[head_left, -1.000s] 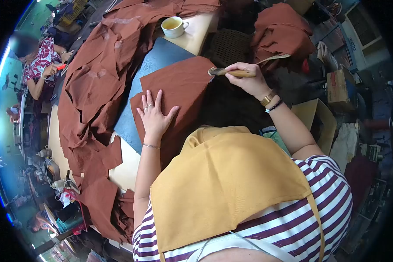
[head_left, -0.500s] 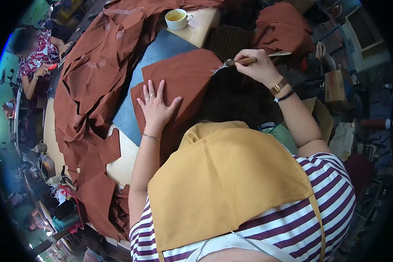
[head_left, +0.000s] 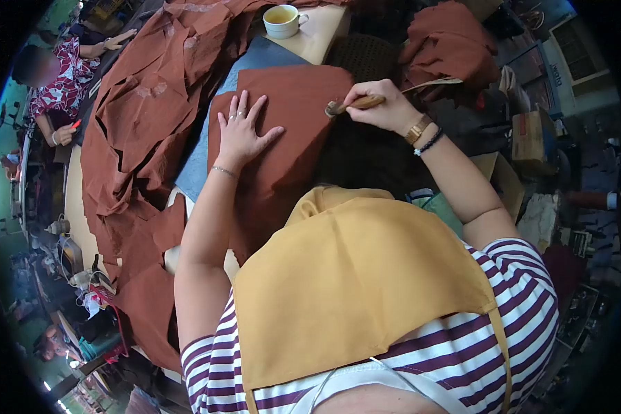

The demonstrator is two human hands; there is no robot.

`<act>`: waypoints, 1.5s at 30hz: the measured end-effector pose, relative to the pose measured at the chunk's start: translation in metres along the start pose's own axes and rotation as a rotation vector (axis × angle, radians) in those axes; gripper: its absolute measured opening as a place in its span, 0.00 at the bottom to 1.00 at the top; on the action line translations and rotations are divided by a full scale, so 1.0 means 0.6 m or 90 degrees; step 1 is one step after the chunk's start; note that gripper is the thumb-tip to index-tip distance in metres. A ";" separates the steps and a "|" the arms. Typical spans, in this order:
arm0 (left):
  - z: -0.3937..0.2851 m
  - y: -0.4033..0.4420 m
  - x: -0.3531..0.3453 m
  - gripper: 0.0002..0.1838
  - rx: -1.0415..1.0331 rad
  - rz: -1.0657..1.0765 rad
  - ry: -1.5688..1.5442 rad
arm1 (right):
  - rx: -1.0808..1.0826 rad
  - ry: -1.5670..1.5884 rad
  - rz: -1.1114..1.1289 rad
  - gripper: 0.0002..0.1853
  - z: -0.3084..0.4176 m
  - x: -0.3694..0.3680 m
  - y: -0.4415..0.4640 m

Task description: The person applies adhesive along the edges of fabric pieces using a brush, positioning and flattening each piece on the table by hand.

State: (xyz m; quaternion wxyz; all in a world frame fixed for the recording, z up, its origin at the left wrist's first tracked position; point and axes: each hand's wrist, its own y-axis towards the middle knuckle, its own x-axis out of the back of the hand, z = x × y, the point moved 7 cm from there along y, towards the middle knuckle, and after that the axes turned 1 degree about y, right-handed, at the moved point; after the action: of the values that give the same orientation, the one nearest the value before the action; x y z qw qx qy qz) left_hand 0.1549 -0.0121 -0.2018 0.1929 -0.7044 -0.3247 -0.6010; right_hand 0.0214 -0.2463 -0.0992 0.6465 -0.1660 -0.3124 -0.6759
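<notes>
My left hand (head_left: 246, 131) lies flat with fingers spread on a reddish-brown leather-like piece (head_left: 293, 103). That piece rests on a blue-grey board (head_left: 262, 62), and its near part drops toward my lap. In my right hand (head_left: 386, 107) is a brush with a wooden handle (head_left: 367, 102). The brush's head (head_left: 333, 109) is at the right edge of the piece and seems to touch it. A white cup (head_left: 281, 26) with yellowish contents stands beyond the board.
Crumpled reddish-brown material (head_left: 145, 117) covers the left of the table, and another bundle (head_left: 450, 52) sits at the far right. A dark woven seat (head_left: 364, 58) is beyond the brush. Cardboard boxes (head_left: 533, 141) stand at right. Another person (head_left: 65, 79) works at far left.
My right hand has brought the brush left and nearer, onto the edge of the piece. My left hand has shifted slightly away from me. The other person's hands have moved apart.
</notes>
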 end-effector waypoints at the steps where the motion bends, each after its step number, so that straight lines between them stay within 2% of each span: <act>1: 0.002 0.006 0.001 0.47 -0.012 0.007 0.003 | -0.003 0.016 -0.009 0.07 -0.006 0.009 -0.005; 4: 0.008 0.031 -0.001 0.46 -0.053 0.009 0.014 | -0.090 -0.158 0.015 0.07 -0.024 0.058 -0.018; 8: 0.014 0.067 -0.006 0.46 -0.100 0.019 0.020 | 0.021 0.022 -0.059 0.07 0.003 0.013 -0.009; 9: 0.015 0.074 -0.008 0.47 -0.111 0.025 0.026 | 0.028 -0.007 0.003 0.07 -0.001 -0.011 -0.007; 11: 0.018 0.093 -0.011 0.48 -0.140 0.039 0.038 | -0.015 0.002 -0.002 0.07 -0.010 0.009 -0.018; 13: 0.018 0.109 -0.015 0.48 -0.168 0.050 0.046 | -0.033 -0.164 0.000 0.06 -0.015 0.045 -0.022; 16: 0.010 0.130 -0.013 0.47 -0.229 0.039 0.078 | -0.021 -0.031 -0.044 0.07 0.016 0.039 -0.020; 17: 0.009 0.127 -0.011 0.45 -0.217 0.017 0.084 | -0.011 0.014 -0.046 0.07 0.028 0.026 -0.017; 18: 0.003 0.122 -0.005 0.44 -0.205 -0.007 0.092 | -0.094 0.077 0.011 0.07 0.021 0.002 -0.020; 19: -0.004 0.114 0.003 0.43 -0.193 -0.028 0.101 | 0.017 -0.002 0.027 0.07 0.017 -0.018 -0.012; 21: -0.017 0.052 0.028 0.39 -0.132 -0.108 0.075 | 0.022 0.024 -0.020 0.08 -0.002 -0.015 -0.018; 23: -0.031 -0.049 0.045 0.35 -0.013 -0.075 -0.005 | 0.016 0.029 -0.020 0.08 -0.006 -0.018 -0.014; 25: -0.023 -0.141 0.026 0.39 0.098 0.026 -0.020 | 0.009 0.021 -0.021 0.08 -0.007 -0.014 -0.016; 27: -0.015 -0.173 0.021 0.42 0.129 0.041 0.012 | 0.014 -0.001 -0.003 0.08 0.002 -0.004 -0.012; 29: -0.006 -0.161 0.020 0.44 0.095 0.029 0.013 | -0.060 -0.121 0.027 0.08 -0.008 0.025 -0.017; 31: 0.009 -0.136 0.022 0.44 0.074 0.024 0.016 | -0.044 -0.135 -0.030 0.08 -0.001 0.045 -0.022; 34: 0.028 -0.102 0.023 0.44 0.048 0.031 0.009 | 0.009 -0.041 -0.092 0.08 0.027 0.011 -0.014; 35: 0.034 -0.096 0.021 0.44 0.040 0.026 0.011 | 0.000 0.028 -0.067 0.08 0.018 -0.018 -0.013; 37: 0.040 -0.084 0.019 0.45 0.018 0.020 0.013 | 0.071 -0.042 -0.048 0.08 0.018 -0.039 -0.012; 39: 0.041 -0.078 0.018 0.45 0.006 0.015 0.018 | -0.027 -0.056 -0.033 0.08 -0.002 -0.005 -0.023; 41: 0.040 -0.078 0.021 0.45 -0.003 0.006 0.013 | -0.080 -0.176 -0.024 0.08 -0.003 0.026 -0.026; 43: 0.041 -0.075 0.021 0.45 -0.006 -0.001 0.015 | -0.008 -0.149 -0.092 0.08 0.030 0.020 -0.019; 45: 0.038 -0.070 0.024 0.46 -0.001 -0.004 -0.011 | 0.029 0.006 -0.091 0.07 0.039 -0.027 -0.011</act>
State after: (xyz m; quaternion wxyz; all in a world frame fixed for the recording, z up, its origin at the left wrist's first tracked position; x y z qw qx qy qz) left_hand 0.1436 0.0364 -0.1973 0.1878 -0.7086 -0.3284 -0.5956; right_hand 0.0125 -0.2191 -0.0932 0.6020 -0.1251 -0.3357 -0.7136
